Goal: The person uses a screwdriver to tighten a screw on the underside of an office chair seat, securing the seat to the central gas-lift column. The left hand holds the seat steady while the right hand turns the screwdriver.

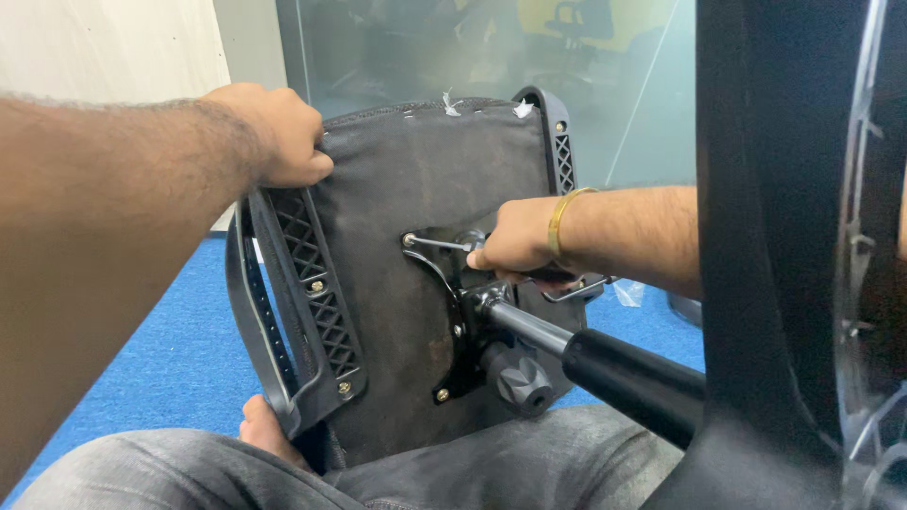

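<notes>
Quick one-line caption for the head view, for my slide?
Left hand grips the upturned chair seat edge while right hand works a metal tool at its mounting plate.

Seat underside (397, 283) upright on lap — armrest (302, 293) left, gas cylinder (605, 368) right, knob (524, 382) beneath mechanism plate (453, 312).

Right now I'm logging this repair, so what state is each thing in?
Chair seat: tipped on edge, underside facing the camera.
Left hand: gripping the seat's top edge.
Right hand: closed on a tool at the metal plate.
Knob: attached.
</notes>
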